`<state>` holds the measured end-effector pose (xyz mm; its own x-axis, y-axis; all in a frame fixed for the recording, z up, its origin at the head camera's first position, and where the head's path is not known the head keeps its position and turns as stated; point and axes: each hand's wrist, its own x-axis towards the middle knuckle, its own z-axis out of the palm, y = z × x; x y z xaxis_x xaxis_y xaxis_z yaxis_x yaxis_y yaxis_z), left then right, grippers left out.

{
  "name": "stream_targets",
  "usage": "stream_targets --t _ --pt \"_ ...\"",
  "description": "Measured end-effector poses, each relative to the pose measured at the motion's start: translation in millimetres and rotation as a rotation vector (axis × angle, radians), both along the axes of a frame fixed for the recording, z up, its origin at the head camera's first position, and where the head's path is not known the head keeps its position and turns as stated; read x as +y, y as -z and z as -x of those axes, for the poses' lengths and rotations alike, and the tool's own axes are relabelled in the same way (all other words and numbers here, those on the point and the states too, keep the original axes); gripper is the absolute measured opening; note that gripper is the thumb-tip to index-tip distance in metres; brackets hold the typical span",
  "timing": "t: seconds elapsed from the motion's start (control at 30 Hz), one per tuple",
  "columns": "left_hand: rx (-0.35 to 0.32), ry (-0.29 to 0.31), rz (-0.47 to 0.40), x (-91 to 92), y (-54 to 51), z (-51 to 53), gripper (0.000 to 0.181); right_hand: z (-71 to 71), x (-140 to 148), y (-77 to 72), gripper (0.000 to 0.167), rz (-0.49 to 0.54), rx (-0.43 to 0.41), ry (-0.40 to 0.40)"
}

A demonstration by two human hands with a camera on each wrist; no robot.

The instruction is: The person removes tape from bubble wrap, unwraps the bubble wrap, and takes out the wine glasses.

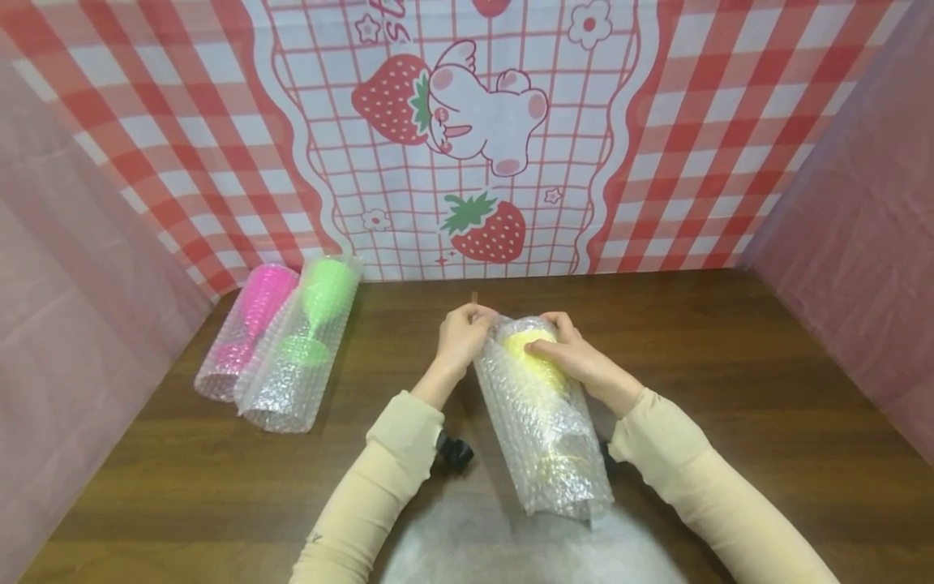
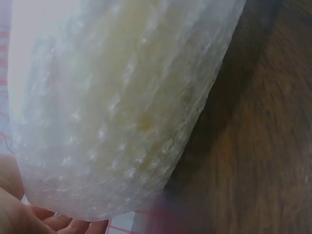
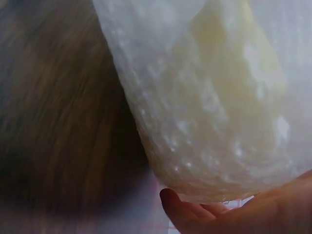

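A yellow goblet (image 1: 536, 357) lies rolled inside clear bubble wrap (image 1: 543, 430), held slanting in front of me. My right hand (image 1: 584, 357) grips the upper end of the roll, its thumb lying across the wrap over the goblet's cup. At the upper left edge, my left hand (image 1: 461, 337) pinches the bubble wrap. A small brown strip (image 1: 474, 298) sticks up by the left fingertips; its kind is unclear. Both wrist views show the wrap close up, the left fingers (image 2: 58, 222) and right fingers (image 3: 183, 209) at its end.
A pink goblet (image 1: 266, 300) and a green goblet (image 1: 324, 296), each in bubble wrap, lie side by side at the left on the brown wooden table (image 1: 700, 341). A whitish sheet-like area (image 1: 511, 551) shows at the front. A strawberry-patterned cloth (image 1: 467, 227) hangs behind.
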<state>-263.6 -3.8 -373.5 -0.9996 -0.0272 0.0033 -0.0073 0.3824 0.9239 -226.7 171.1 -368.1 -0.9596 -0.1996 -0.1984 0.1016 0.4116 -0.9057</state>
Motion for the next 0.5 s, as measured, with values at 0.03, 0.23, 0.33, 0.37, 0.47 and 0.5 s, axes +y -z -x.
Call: stream_targets --t 0.03,0.23,0.33,0.37,0.47,0.5 --pt "-0.003 0.0 -0.002 -0.5 0.5 0.3 0.018 -0.1 0.2 0.3 0.065 0.004 0.001 -0.001" --pt "-0.017 -0.002 -0.03 -2.5 2.4 0.5 0.019 -0.6 2.3 0.0 0.064 0.038 0.004 -0.024" --pt "-0.018 -0.007 -0.042 -3.0 3.5 0.8 0.019 -1.6 3.7 -1.3 0.063 0.049 -0.024 -0.034" --pt "-0.017 -0.007 -0.047 -3.3 3.6 0.8 0.019 -1.6 4.1 -1.5 0.063 0.05 -0.033 -0.036" --pt "-0.011 -0.009 -0.058 -4.3 4.0 0.8 0.02 -1.7 5.3 -1.4 0.064 0.053 -0.052 -0.038" --pt "-0.01 -0.009 -0.06 -4.7 4.0 0.9 0.02 -1.6 5.5 -1.2 0.064 0.054 -0.051 -0.037"
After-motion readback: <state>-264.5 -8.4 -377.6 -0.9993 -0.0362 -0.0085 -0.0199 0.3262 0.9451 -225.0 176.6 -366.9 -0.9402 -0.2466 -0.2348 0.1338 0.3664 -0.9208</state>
